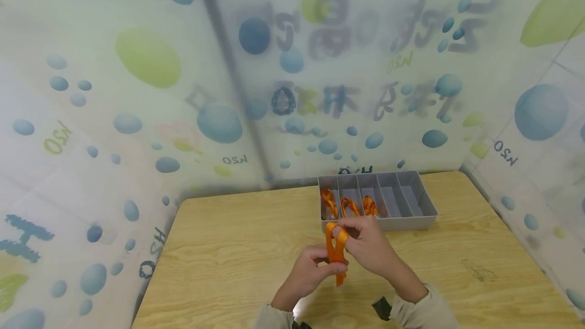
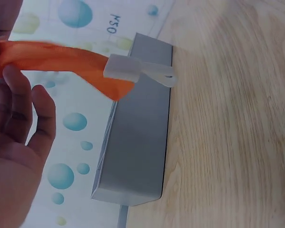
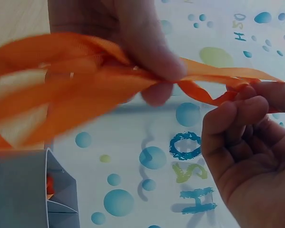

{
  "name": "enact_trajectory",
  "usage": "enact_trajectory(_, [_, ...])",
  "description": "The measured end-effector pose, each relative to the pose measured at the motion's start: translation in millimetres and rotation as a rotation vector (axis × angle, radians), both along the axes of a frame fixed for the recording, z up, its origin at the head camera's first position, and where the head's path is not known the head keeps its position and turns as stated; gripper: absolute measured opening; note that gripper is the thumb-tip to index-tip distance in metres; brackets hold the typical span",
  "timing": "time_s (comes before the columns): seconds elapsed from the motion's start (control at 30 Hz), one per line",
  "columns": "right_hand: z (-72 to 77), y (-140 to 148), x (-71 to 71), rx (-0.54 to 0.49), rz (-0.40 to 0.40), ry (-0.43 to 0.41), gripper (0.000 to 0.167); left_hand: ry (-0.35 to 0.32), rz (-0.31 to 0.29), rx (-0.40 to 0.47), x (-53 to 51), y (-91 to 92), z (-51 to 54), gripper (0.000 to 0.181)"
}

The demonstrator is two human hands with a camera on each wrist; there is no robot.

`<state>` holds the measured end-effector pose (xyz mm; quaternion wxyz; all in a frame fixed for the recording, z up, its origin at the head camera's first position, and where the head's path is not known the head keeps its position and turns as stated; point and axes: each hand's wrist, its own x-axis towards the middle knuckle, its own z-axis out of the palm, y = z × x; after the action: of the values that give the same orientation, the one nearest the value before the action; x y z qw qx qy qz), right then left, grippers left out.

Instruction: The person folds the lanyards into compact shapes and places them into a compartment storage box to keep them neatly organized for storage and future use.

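Observation:
An orange lanyard (image 1: 336, 254) is held between both hands above the table. My left hand (image 1: 306, 272) pinches its lower part between thumb and fingers. Higher up, my right hand (image 1: 369, 245) pinches the strap near its looped top. In the left wrist view, a whitish plastic clip (image 2: 123, 68) hangs at one end of the strap. Just behind the hands stands a grey divided tray (image 1: 407, 224). Its three left compartments hold an orange lanyard (image 1: 329, 202), another orange lanyard (image 1: 350, 206) and a bunched orange lanyard (image 1: 369, 205).
The wooden table (image 1: 228, 248) reaches back to a patterned curtain (image 1: 292, 75), which also encloses both sides. Thin dividers (image 1: 396, 194) separate the tray's compartments. A dark strap end (image 1: 382, 308) sticks out by the right sleeve.

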<state>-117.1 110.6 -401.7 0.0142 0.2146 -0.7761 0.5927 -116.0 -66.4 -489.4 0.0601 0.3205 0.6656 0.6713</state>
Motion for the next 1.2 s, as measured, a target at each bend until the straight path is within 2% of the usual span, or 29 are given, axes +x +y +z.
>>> enact_trajectory(0.07, [-0.2, 0, 0.6, 0.010, 0.004, 0.018, 0.014, 0.041, 0.050, -0.016, 0.4, -0.8, 0.5, 0.015])
enact_trajectory(0.17, [-0.3, 0, 1.7, 0.040, 0.005, 0.045, 0.016, 0.143, 0.115, -0.051, -0.2, -2.6, 0.7, 0.010])
enact_trajectory(0.3, [0.1, 1, 3.0, 0.067, 0.020, 0.096, 0.015, 0.252, 0.161, -0.104, -2.5, -5.8, 0.8, 0.006])
enact_trajectory(0.43, [-0.2, 1, 4.2, 0.061, 0.048, 0.148, 0.015, 0.289, 0.197, -0.181, -5.8, -9.8, 2.8, 0.007])
enact_trajectory(0.57, [-2.9, 0, 6.4, 0.056, 0.076, 0.171, 0.018, 0.344, 0.256, -0.291, -8.9, -14.3, 4.2, 0.010])
enact_trajectory(0.67, [-4.9, 0, 8.2, 0.049, 0.082, 0.179, 0.020, 0.383, 0.306, -0.339, -11.2, -16.8, 5.1, 0.008])
enact_trajectory(0.77, [-6.0, 0, 9.3, 0.036, 0.063, 0.186, 0.024, 0.387, 0.352, -0.342, -13.1, -18.3, 6.1, 0.003])
enact_trajectory(0.93, [-7.0, -1, 9.4, 0.006, 0.052, 0.182, 0.029, 0.309, 0.402, -0.279, -15.2, -18.1, 10.3, 0.005])
enact_trajectory(0.97, [-7.1, -1, 9.6, 0.002, 0.054, 0.180, 0.030, 0.295, 0.414, -0.265, -15.4, -17.8, 12.4, 0.004])
enact_trajectory(1.0, [-7.2, -1, 9.9, -0.002, 0.057, 0.173, 0.031, 0.285, 0.425, -0.255, -13.9, -17.0, 18.8, 0.005])
enact_trajectory(1.2, [-9.5, -1, 13.6, -0.006, 0.048, 0.062, 0.044, 0.272, 0.475, -0.228, -2.9, -13.7, 62.6, 0.006])
